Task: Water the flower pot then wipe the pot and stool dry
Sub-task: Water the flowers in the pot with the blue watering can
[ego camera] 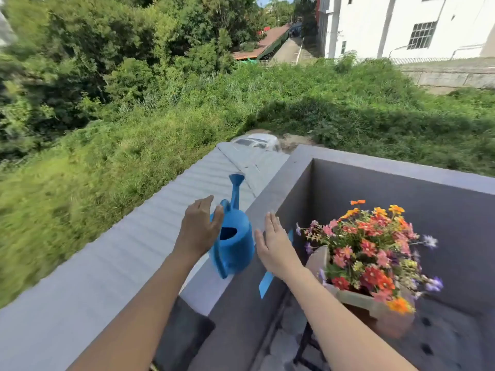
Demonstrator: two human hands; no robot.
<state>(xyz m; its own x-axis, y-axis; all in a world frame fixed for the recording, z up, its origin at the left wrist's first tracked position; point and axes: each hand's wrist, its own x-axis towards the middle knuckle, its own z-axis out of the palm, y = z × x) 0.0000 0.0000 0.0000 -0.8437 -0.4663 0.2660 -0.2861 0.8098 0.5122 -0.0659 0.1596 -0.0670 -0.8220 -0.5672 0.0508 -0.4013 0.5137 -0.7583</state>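
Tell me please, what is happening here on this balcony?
A person reaches with both open hands for the blue watering can, which stands on the grey ledge. The left hand seems to touch its side; the right hand is beside it, not touching. The can is not lifted yet. The flower pot stands to the right, below the ledge.

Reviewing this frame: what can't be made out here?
Head view:
Stool: hidden by the flower pot and right arm; only dark legs show.
Watering can: opening dark, water level unreadable.
Left hand: blurred; whether its fingers touch the can is unclear.
Dark item on the ledge: partly covered by the left arm.
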